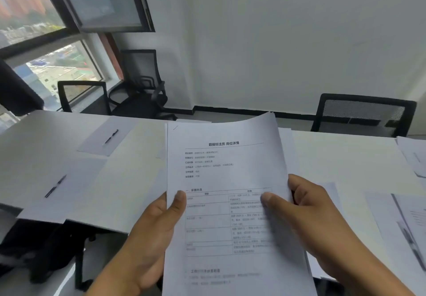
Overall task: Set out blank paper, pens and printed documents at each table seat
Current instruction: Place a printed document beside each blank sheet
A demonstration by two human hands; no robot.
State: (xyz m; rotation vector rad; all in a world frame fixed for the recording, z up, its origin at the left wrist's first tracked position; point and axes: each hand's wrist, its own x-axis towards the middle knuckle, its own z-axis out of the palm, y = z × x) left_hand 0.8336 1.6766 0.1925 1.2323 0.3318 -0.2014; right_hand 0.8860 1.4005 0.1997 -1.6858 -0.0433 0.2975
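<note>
Both hands hold a stack of printed documents [226, 171] upright over the white table [143, 175]. My left hand [156, 224] grips its left edge, thumb on the top page. My right hand [302, 205] grips the right edge, thumb pressing the front sheet. To the left, a blank sheet [96, 143] lies at the far seat with a black pen [111, 136] on it. A nearer blank sheet [69, 194] carries another black pen [55, 186]. More printed pages [408, 222] lie on the table at the right.
Black mesh office chairs stand behind the table: one at far right [362, 113], two near the window [138, 88]. Another dark chair [39, 249] sits at the lower left below the table edge. Loose papers [412, 157] lie at the far right edge.
</note>
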